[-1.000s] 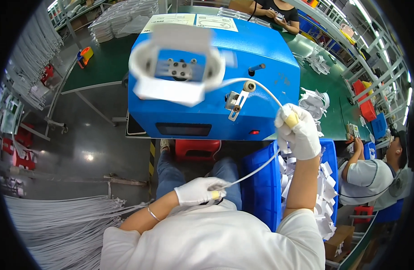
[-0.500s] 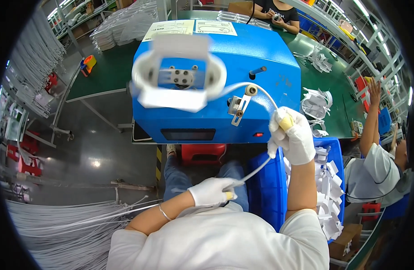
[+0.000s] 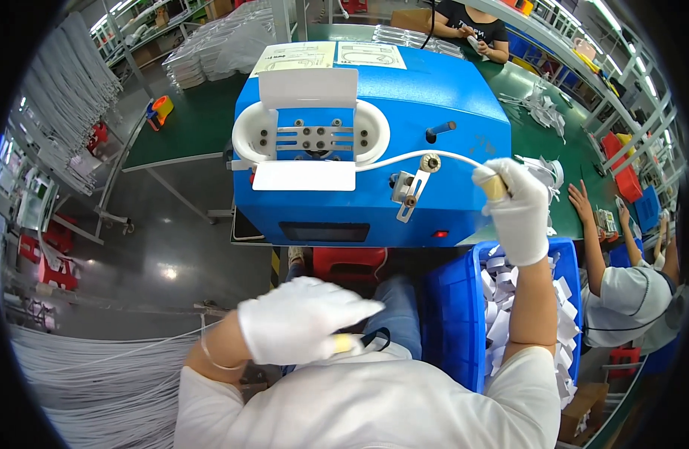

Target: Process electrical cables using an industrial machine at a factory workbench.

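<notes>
My right hand point(image 3: 513, 206), in a white glove, is raised at the right side of the blue winding machine point(image 3: 449, 97) and is closed on the end of a white cable point(image 3: 389, 160). The cable runs from the hand over a small guide roller point(image 3: 432, 162) to the white oval winding head point(image 3: 311, 135) on the machine's front. My left hand point(image 3: 299, 322), also gloved, hovers low over my lap with its fingers stretched out toward the right. I see nothing in it.
A blue bin point(image 3: 449, 322) of white tied pieces stands by my right knee. A thick bundle of white cables point(image 3: 90, 389) lies at lower left. A red stool point(image 3: 348, 263) sits under the machine. A co-worker point(image 3: 621, 292) sits to the right; another person point(image 3: 472, 22) works at the green table point(image 3: 187, 120) behind.
The slack cable between my hands has been drawn up into the machine. My left hand has let go of it and spread out. The winding head, blurred before, now looks sharp and still.
</notes>
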